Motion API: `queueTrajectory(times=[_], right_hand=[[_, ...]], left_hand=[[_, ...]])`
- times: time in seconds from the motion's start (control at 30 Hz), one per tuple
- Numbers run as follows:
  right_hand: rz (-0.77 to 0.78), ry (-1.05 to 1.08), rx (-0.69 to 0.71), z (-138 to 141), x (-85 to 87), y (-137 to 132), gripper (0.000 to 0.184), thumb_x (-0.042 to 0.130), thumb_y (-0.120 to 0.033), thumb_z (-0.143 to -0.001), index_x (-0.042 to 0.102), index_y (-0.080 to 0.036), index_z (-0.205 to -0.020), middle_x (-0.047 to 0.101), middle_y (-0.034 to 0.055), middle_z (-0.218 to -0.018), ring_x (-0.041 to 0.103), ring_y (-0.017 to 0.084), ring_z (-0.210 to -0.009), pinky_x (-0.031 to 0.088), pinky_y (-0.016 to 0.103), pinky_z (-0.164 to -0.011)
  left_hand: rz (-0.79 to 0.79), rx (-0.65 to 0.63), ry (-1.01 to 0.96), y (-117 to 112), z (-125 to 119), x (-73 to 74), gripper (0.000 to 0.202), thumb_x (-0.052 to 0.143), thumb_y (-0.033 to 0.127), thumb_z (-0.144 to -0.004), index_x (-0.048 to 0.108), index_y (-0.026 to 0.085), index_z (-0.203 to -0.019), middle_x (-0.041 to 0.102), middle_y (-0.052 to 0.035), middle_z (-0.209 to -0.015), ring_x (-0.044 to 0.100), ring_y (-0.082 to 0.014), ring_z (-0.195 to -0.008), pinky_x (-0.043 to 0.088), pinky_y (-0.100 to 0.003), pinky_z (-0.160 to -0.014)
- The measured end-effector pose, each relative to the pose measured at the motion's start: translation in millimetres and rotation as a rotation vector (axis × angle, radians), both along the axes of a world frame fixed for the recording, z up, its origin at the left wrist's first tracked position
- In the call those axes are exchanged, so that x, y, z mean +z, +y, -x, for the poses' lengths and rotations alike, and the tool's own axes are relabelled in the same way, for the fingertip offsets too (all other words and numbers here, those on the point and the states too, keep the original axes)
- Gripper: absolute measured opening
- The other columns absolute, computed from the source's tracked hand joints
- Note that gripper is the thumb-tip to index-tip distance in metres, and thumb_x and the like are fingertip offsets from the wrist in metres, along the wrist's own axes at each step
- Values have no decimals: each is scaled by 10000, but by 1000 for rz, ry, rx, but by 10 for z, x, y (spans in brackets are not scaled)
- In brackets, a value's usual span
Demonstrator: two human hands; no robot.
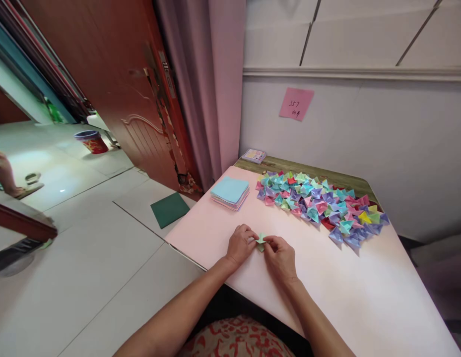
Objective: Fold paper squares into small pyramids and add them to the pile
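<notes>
Paper stack (230, 192), origami pile (319, 206) nr fold (260, 240)

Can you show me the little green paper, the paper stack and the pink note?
little green paper (260, 239): head view, its folded middle.
paper stack (230, 190): head view, the blue top sheet.
pink note (296, 103): head view, its written middle.

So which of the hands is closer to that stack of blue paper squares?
The left. The left hand lies on the person's side of the paper stack, slightly to its right; the right hand is farther right, across the green folded piece both hands pinch.
</notes>
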State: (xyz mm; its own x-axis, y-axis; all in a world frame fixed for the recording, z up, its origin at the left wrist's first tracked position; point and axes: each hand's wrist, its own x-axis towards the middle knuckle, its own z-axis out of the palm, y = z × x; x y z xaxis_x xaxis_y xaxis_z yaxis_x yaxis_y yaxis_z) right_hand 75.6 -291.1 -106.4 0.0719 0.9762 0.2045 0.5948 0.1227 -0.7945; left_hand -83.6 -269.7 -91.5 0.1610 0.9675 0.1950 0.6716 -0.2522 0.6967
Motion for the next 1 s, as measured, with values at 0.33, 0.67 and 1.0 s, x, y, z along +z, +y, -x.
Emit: queueTrajectory(times=[0.33,0.67,1.0], right_hand=[[11,-198,196,-172,43,84,206,560,-286,-843,755,-261,-906,674,32,-843,636,186,-786,465,281,-695],[186,-171,115,-177,187,188,205,555,-376,-829,722,-259,-817,710,6,-783,633,191,-702,439,291,-641],[306,-282,-36,-58,263,254,149,590,-375,-788,624,-248,-718,664,-17,-674,593,167,-635,321,253,-534]], left_hand=[[-151,-180,256,-28,38,-45,142,548,204,-901,688,193,-885,639,-57,-843,539,-198,-848,418,-330,-802],[17,20,192,19,-3,52,108,597,214,-844,644,173,-756,623,-44,-822,542,-196,-855,411,-309,-769],[193,79,287,150,-73,206,49,607,205,-781,653,189,-779,664,-38,-818,586,-194,-827,413,-284,-709]])
